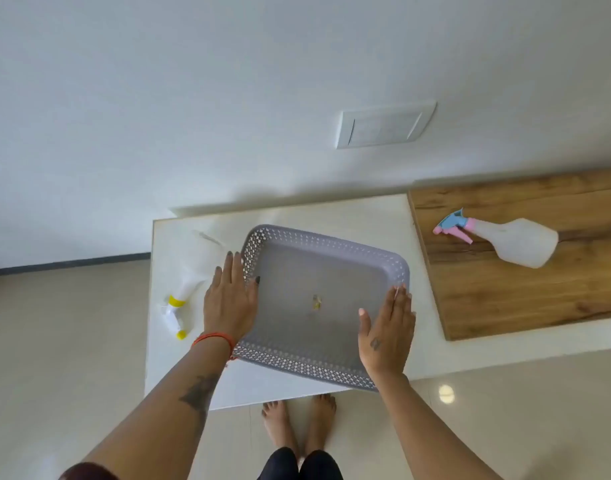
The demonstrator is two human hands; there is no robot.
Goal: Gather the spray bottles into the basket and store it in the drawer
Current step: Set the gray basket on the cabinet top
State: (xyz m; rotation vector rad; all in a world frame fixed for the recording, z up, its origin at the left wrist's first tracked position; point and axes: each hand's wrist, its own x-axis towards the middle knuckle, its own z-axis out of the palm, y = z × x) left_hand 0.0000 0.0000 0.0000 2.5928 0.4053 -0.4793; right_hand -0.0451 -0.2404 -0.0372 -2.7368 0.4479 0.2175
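Note:
A shallow grey perforated basket (326, 268) lies on the white cabinet top (366, 216); only a small scrap sits on its floor. My left hand (229, 301) rests flat over the basket's left rim, fingers spread. Against the right rim lies my right hand (387, 330), fingers straight. Neither hand grips anything. A white spray bottle with a yellow collar and nozzle (190, 282) lies on its side just left of the basket, next to my left hand. A second white spray bottle with a blue and pink trigger (511, 240) lies on the wooden surface (539, 299) at the right.
A white wall with a switch plate (383, 124) rises behind the cabinet. The cabinet's front edge is close to my bare feet (299, 424) on the beige tiled floor. No drawer shows in this view.

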